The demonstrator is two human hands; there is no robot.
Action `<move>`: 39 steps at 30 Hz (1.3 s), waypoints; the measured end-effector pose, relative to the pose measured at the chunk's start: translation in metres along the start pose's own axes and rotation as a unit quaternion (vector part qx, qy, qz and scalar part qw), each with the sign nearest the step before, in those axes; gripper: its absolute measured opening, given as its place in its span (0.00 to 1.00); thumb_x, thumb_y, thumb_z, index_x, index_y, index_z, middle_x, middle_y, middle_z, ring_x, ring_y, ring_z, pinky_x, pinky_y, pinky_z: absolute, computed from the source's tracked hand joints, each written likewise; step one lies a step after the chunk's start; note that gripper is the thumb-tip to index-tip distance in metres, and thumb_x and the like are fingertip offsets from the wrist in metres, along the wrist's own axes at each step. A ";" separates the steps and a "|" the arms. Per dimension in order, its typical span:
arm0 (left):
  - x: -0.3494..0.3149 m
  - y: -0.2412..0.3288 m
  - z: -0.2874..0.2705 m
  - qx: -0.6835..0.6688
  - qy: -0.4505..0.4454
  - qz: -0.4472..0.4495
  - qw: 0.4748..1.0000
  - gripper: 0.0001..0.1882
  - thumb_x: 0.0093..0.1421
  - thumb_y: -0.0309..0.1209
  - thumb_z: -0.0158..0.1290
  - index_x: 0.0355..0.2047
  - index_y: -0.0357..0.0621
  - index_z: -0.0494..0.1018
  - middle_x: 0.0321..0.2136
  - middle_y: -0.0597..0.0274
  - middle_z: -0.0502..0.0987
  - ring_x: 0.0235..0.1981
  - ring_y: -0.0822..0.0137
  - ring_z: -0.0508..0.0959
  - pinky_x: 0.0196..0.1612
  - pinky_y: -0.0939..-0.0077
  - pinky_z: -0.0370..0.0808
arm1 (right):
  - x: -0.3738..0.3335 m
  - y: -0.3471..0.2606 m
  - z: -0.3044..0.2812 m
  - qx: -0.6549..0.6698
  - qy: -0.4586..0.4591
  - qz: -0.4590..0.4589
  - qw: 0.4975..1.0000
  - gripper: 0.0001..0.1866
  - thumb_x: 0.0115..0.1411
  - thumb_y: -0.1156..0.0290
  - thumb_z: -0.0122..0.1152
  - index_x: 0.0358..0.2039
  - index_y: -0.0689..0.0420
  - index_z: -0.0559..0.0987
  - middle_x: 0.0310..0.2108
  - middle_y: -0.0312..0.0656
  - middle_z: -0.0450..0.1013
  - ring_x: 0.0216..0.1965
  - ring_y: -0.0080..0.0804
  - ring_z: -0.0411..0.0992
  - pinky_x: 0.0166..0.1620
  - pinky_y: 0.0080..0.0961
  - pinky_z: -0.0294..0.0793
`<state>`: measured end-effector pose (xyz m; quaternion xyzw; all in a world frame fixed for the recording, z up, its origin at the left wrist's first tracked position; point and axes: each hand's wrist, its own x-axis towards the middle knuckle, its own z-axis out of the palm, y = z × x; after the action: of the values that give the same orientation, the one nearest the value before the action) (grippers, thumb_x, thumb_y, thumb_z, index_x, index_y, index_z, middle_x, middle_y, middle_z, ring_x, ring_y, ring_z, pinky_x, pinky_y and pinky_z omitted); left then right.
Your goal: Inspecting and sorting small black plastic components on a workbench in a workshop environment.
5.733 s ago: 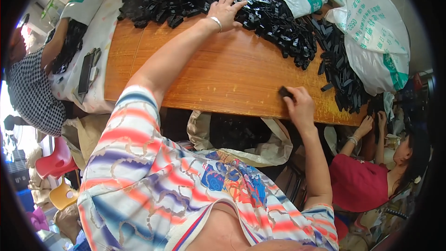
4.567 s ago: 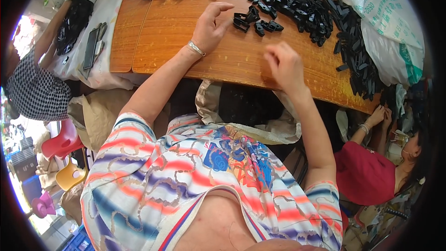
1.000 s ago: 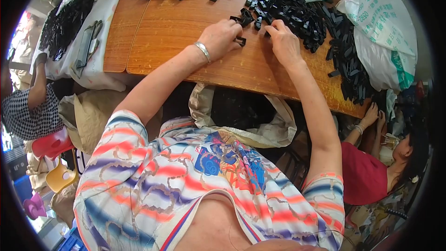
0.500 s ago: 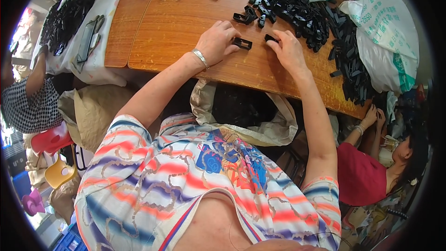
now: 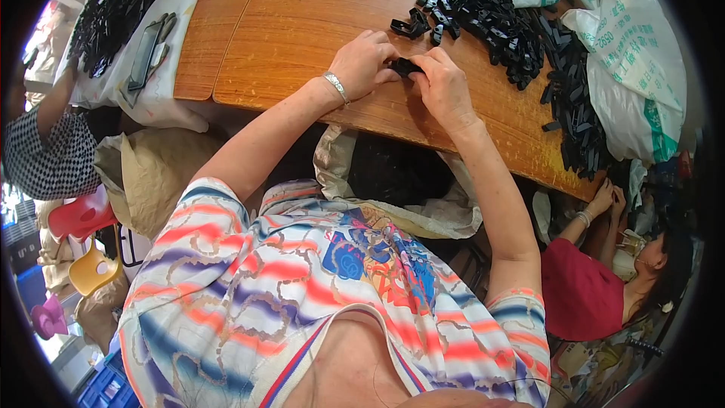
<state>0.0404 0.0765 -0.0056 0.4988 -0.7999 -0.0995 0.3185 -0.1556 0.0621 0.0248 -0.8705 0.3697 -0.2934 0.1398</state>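
Observation:
Over the near part of the wooden table, my left hand [image 5: 365, 65] and my right hand [image 5: 444, 85] meet fingertip to fingertip. Between them is a small black plastic part [image 5: 405, 67], pinched from both sides; fingers cover much of it, so I cannot tell how its pieces sit together. Just beyond my fingers lie a few loose black plastic parts [image 5: 411, 24]. A large heap of similar glossy black parts [image 5: 495, 19] spreads behind and to the right.
Flat black pieces [image 5: 570, 94] are piled along the table's right side beside white plastic sacks [image 5: 630, 53]. An open sack [image 5: 355, 208] with dark contents hangs below the table's near edge [image 5: 423, 145]. One co-worker [image 5: 585, 279] works at right, another [image 5: 49, 155] at left.
My right hand has moved left with its small black piece, up to the slotted black part in my left hand. The two hands, apart before, now touch the same spot.

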 end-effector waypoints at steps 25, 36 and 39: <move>0.045 -0.029 0.006 0.026 0.098 -0.022 0.995 0.16 0.52 0.33 0.63 0.42 0.45 0.77 0.37 0.54 0.75 0.43 0.51 0.74 0.51 0.63 0.72 | 0.017 0.040 -0.004 -0.050 0.060 0.149 0.986 0.11 0.57 0.67 0.65 0.38 0.58 0.81 0.36 0.47 0.76 0.37 0.48 0.76 0.40 0.38 0.75; 0.052 -0.026 0.008 -0.001 -0.032 -0.034 0.999 0.13 0.51 0.33 0.62 0.38 0.45 0.79 0.37 0.57 0.75 0.45 0.55 0.73 0.50 0.64 0.72 | 0.032 0.062 -0.003 -0.105 0.018 0.231 0.967 0.11 0.53 0.69 0.69 0.36 0.57 0.81 0.38 0.48 0.76 0.41 0.47 0.76 0.45 0.39 0.75; 0.038 -0.015 0.005 -0.001 -0.036 -0.033 0.999 0.14 0.50 0.31 0.63 0.38 0.45 0.79 0.37 0.58 0.75 0.44 0.55 0.73 0.50 0.64 0.72 | 0.020 0.053 -0.012 -0.070 0.021 0.239 0.968 0.12 0.49 0.74 0.71 0.34 0.60 0.79 0.34 0.46 0.78 0.36 0.38 0.78 0.41 0.33 0.76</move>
<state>0.0365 0.0355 -0.0011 0.5206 -0.7939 -0.1291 0.2865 -0.1820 0.0108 0.0175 -0.7584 0.5894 -0.2427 0.1364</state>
